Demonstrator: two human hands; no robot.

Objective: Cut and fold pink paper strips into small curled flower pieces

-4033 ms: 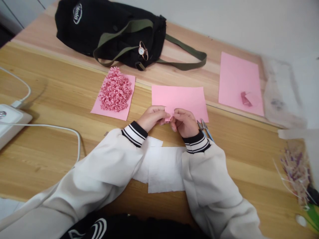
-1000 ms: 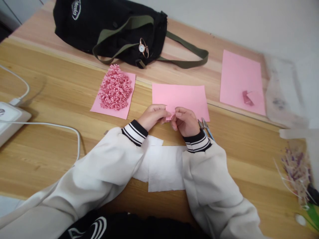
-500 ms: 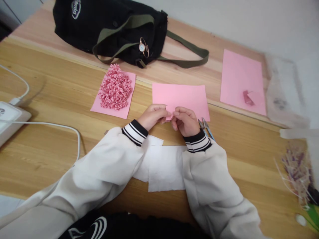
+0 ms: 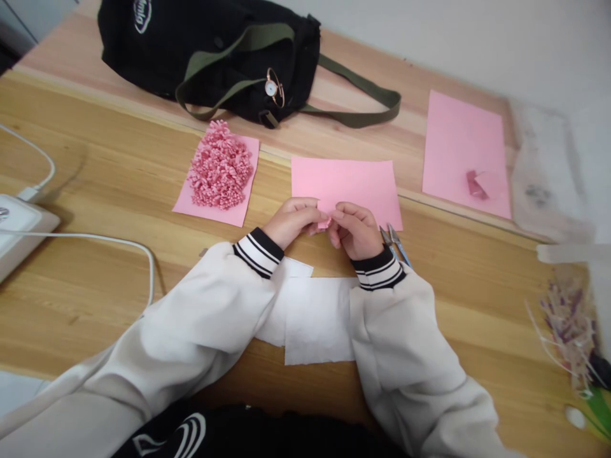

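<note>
Our left hand has its grip closed on a small pink piece, with the thumb lying on top. Our right hand pinches the same piece at its other side, thumb against finger, so it is located between both grips. The fingers cover much of it, and its exact form we cannot tell. Just behind our hands lies a pink sheet, flat on the worktop. Beside our right wrist we see the snips, partly hidden by the cuff. Nearer to us, between our sleeves, there are white sheets, overlapping. Farther to the left, a heap of pink tufts rests on another pink sheet. Behind this lies a black bag, carrying a watch.
</note>
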